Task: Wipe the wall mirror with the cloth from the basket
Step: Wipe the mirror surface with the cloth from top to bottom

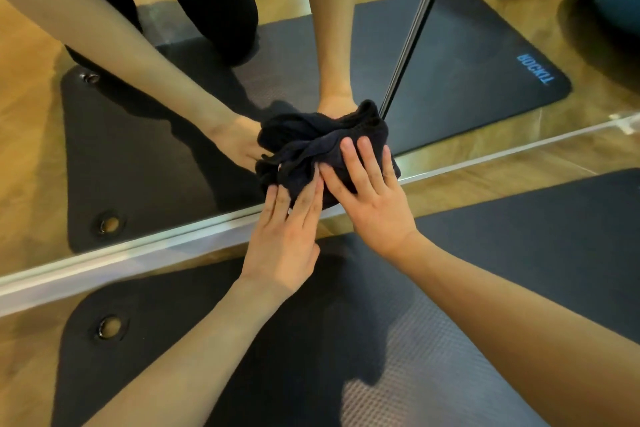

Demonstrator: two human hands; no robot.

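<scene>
1. Wiping step in hand: dark cloth (322, 149) is bunched against the wall mirror (145, 135), just above its bottom edge.
2. Left hand (287, 236) and right hand (374, 198) press it with straight, spread fingers.
3. Next move likely calls for steady pressure while sliding across unwiped glass.

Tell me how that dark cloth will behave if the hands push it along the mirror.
The cloth is bunched in soft folds, so it is probably floppy and will likely crumple or spread. Both the left hand and the right hand press it flat-fingered, so it may slip from under them.
</scene>
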